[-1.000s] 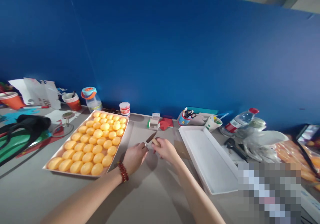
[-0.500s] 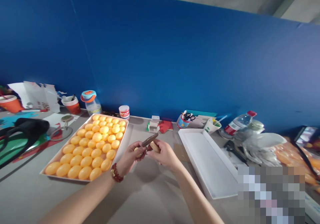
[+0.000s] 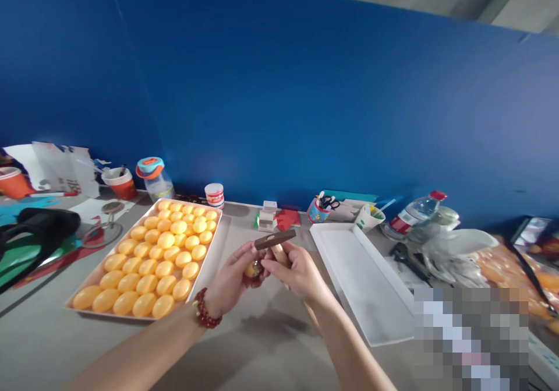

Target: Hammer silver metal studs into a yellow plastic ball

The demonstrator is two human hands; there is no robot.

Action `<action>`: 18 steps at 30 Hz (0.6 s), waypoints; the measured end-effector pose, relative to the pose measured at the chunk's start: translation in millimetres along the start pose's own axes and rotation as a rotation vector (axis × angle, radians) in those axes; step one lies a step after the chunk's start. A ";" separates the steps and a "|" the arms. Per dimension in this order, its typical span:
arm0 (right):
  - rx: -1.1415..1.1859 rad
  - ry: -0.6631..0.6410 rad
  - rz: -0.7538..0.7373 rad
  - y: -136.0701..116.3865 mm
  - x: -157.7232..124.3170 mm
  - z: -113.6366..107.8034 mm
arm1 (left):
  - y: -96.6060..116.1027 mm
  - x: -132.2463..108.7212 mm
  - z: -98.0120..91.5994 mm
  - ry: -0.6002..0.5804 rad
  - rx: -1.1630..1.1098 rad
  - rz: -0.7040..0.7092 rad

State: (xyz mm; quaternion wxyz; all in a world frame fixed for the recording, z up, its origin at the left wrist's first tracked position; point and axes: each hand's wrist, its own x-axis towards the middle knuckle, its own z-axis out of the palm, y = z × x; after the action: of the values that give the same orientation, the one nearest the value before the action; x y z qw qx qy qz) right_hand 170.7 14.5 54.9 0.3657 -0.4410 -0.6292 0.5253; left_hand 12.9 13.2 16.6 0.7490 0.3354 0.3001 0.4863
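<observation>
At the far left of your gray desk (image 3: 39, 344), a red paper cup (image 3: 15, 184) stands behind a bundle of black straps (image 3: 48, 222). Next come stacked paper cups (image 3: 120, 184) and a clear bottle with a blue lid (image 3: 157, 184), close to the blue wall (image 3: 279, 88). In front of the bottle lies a shallow tray (image 3: 71, 303) filled with rows of glossy orange balls (image 3: 166, 239).

Right of the tray is your left hand (image 3: 233, 280), a red bead bracelet (image 3: 207, 309) on its wrist. Its fingers curl around a small rounded object (image 3: 252, 270), yellowish and shiny, mostly hidden by your grip. Above it is the dark head of a hammer (image 3: 275, 239), lying nearly level. Your right hand (image 3: 301, 274) is closed around the pale wooden handle just under that head, thumb pointing left toward the small object. The two hands are close together above the desk; you cannot tell whether their fingers touch.

Further right are a pen cup (image 3: 318, 211), a long white tray (image 3: 367, 286), a red-capped bottle (image 3: 413, 213) and a clear bag of orange balls (image 3: 502, 263).
</observation>
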 end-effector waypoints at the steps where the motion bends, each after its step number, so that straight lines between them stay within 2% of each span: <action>1: 0.058 -0.017 -0.006 -2.1 -1.2 -1.9 | 3.4 0.5 2.9 -0.060 -0.015 -0.010; 6: 0.238 -0.037 -0.035 -4.6 -6.0 -13.5 | 16.1 1.9 6.7 -0.224 -0.013 0.126; 13: 0.334 -0.097 -0.012 -2.1 -7.3 -17.9 | 16.4 0.5 0.0 -0.276 0.431 0.481; 15: 0.341 -0.104 -0.005 -2.1 -7.0 -17.0 | 14.3 0.1 -1.0 -0.275 0.464 0.491; 18: 0.357 -0.084 -0.002 -1.4 -6.2 -16.1 | 11.7 -2.3 -1.0 -0.281 0.394 0.436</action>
State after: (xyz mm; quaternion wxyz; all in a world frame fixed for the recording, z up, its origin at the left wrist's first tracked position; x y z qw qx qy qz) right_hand 187.4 14.1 59.3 0.4122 -0.3463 -0.5412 0.6460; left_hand 5.2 14.8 25.6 0.5820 0.5942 0.2034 0.5166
